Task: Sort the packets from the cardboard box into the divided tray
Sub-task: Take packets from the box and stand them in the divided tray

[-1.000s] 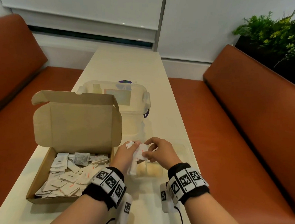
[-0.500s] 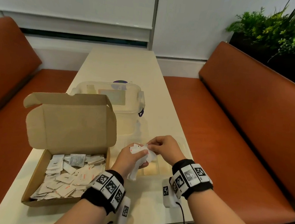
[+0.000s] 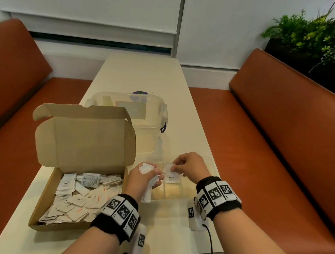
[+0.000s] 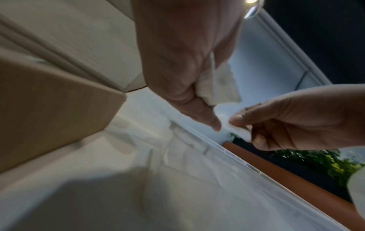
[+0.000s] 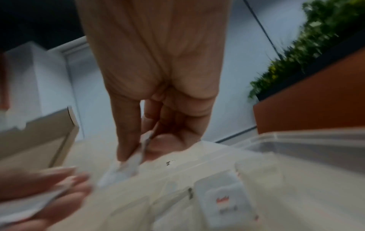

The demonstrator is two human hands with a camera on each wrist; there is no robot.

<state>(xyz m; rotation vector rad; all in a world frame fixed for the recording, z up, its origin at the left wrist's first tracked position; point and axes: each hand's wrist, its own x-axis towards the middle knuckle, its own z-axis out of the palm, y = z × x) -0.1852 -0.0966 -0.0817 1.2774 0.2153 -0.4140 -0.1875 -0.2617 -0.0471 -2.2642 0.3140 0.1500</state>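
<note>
Over the cream table (image 3: 138, 74), the right hand (image 3: 189, 166) pinches one packet (image 3: 172, 174) above the divided tray (image 3: 209, 164), the left hand (image 3: 142, 182) clutches a bunch of packets (image 3: 146, 168) — a loose grip could spill them into wrong compartments.

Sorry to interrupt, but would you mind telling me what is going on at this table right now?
A person is sorting sachets. The left hand grips a small bunch of packets, while the right hand pinches a single pepper packet over the clear divided tray. The open cardboard box on the left is full of loose packets. A lidded clear container stands behind the box and the tray.
</note>
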